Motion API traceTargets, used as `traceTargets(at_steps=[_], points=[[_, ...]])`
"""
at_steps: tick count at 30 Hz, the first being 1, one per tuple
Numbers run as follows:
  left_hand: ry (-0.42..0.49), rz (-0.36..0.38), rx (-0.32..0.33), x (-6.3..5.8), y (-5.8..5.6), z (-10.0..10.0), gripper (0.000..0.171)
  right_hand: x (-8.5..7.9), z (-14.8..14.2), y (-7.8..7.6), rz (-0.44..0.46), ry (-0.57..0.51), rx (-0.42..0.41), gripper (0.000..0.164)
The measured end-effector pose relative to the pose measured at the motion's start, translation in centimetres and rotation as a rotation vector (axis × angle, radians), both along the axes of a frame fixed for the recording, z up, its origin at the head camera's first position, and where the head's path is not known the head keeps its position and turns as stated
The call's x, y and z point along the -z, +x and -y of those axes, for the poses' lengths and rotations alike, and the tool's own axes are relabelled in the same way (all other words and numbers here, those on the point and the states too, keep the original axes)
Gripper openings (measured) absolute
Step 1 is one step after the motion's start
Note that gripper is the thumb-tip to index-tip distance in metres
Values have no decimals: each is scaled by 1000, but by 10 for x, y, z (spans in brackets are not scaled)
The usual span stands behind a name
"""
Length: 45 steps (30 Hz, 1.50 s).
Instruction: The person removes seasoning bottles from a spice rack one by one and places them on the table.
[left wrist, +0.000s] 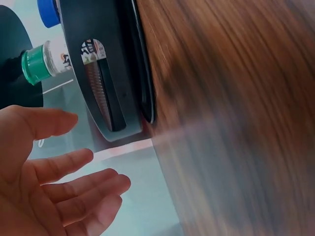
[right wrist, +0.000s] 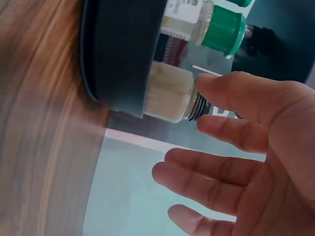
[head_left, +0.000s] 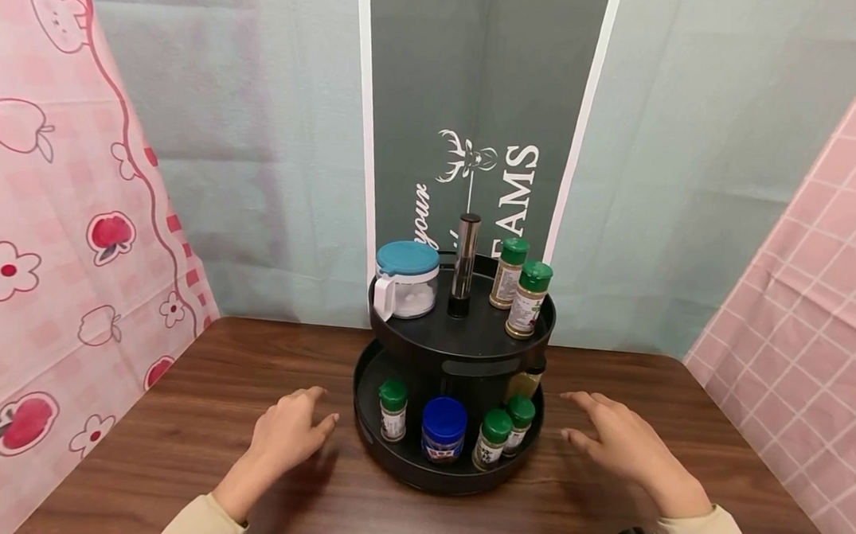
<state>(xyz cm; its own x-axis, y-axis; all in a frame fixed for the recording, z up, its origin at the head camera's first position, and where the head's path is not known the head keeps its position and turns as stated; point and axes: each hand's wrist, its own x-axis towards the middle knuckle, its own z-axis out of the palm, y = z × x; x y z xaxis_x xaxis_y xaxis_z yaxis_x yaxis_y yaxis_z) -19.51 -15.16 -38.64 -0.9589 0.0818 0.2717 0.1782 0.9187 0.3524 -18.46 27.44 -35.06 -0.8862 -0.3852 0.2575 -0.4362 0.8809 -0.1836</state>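
A black two-tier round spice rack (head_left: 436, 480) stands on the table between both hands. My left hand (head_left: 288, 430) is to its left, fingers apart and holding nothing; in the left wrist view its fingertips are short of the slotted side of the lower tray. On the other side, my right hand (head_left: 621, 439) has loosely extended fingers and an empty palm. Nearest to it is a jar of pale powder (right wrist: 170, 93) with a black cap. The lower tier also holds a blue-lidded jar (head_left: 444, 429), a green-capped shaker (head_left: 393, 413) on the left and two more at right.
The upper tier carries a teal-lidded clear container (head_left: 407, 278) with a white handle and two green-capped shakers (head_left: 525, 303). A metal post (head_left: 465, 261) rises from its middle. Behind the wooden table (head_left: 252, 355) hangs a grey-green cloth (head_left: 289, 173); pink cloths flank both sides.
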Motion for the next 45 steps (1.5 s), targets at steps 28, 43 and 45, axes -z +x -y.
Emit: traceTargets(at_steps=[28, 43, 45], points=[[397, 105, 53, 14, -9, -37, 47, 3, 28, -11, 71, -97, -127, 44], [406, 101, 23, 18, -9, -46, 32, 2, 37, -14, 33, -84, -192, 55], [400, 99, 17, 19, -9, -47, 31, 2, 39, -14, 29, -73, -198, 59]])
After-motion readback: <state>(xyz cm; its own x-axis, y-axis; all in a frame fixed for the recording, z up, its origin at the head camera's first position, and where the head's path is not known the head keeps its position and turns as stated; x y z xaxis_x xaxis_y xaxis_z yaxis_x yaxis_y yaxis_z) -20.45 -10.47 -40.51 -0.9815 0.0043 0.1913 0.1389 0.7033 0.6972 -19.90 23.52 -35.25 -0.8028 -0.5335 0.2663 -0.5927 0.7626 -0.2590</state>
